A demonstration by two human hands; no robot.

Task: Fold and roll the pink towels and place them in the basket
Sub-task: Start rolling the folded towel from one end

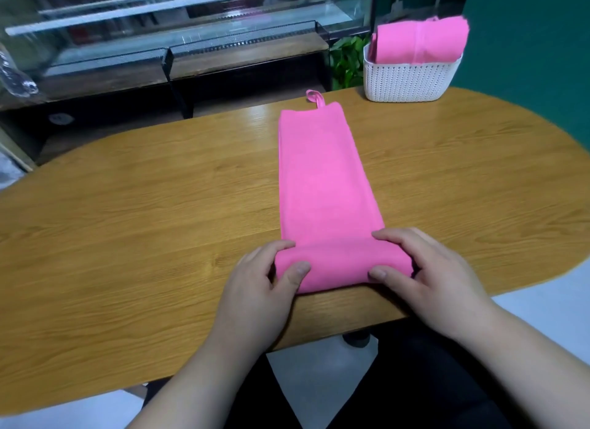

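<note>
A pink towel (pixel 322 179), folded into a long narrow strip, lies on the wooden table (pixel 143 205) and runs away from me; a small hanging loop sticks out at its far end. Its near end is rolled into a short roll at the table's front edge. My left hand (pixel 261 282) grips the roll's left end, thumb on top and fingers curled behind. My right hand (pixel 424 269) grips the right end the same way. A white woven basket (pixel 412 77) stands at the table's far right, with rolled pink towels (pixel 418 42) sticking out of it.
Behind the table runs a glass display case on a dark frame (pixel 178 61). A green plant (pixel 346 61) stands left of the basket, in front of a dark green wall. The table's rounded right end lies beyond the towel.
</note>
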